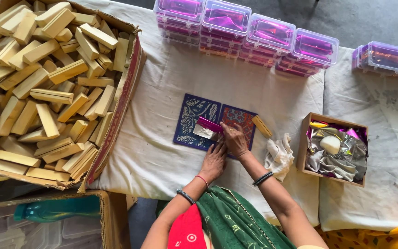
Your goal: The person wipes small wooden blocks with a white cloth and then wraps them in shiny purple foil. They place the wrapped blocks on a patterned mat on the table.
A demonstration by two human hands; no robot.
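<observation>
I see my right hand (234, 139) pinching the shiny pink-and-silver foil (207, 128) around a small block on the blue patterned mat (190, 120) at the middle of the counter (162, 83), while my left hand (213, 161) lies flat, fingers spread and holding nothing, on the mat's near edge. The foil looks thin, so a hard pull could tear it or leave a loose fold. A slip could also nudge the bare wooden block (262, 126) just beside the mat.

Single head-worn view, looking almost straight down from above the seated person onto the cloth-covered table (162, 152). Medium range: forearms enter from the bottom edge, the table fills the frame. No second view shares the scene.
</observation>
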